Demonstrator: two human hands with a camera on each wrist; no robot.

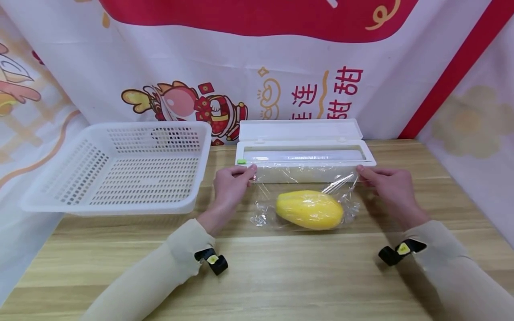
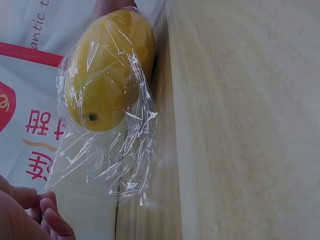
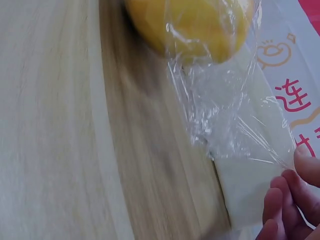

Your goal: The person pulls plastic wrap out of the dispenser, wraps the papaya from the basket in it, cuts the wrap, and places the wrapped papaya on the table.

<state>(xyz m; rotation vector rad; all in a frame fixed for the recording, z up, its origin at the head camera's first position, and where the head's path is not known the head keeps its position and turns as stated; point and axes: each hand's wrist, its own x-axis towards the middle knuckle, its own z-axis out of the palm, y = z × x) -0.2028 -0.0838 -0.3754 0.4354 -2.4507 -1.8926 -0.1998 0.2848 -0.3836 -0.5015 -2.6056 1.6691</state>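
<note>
A yellow papaya-like fruit [image 1: 309,209] lies on the table with clear plastic wrap [image 1: 263,214] over and around it. The wrap stretches back to a white cling film dispenser [image 1: 305,174], whose lid [image 1: 301,130] stands raised and whose film roll [image 1: 303,155] shows inside. My left hand [image 1: 230,185] pinches the film's left corner at the dispenser's front edge. At the other end, my right hand [image 1: 387,187] pinches the right corner between thumb and fingers. Crinkled film [image 2: 132,165] hangs beside the fruit in the left wrist view, and gathered folds [image 3: 220,110] show in the right wrist view.
To the left stands a white perforated plastic basket [image 1: 148,178]. A small green slider [image 1: 241,161] sits at the left end of the dispenser's front rail. Behind the wooden table [image 1: 281,276] hangs a printed white and red cloth [image 1: 225,53].
</note>
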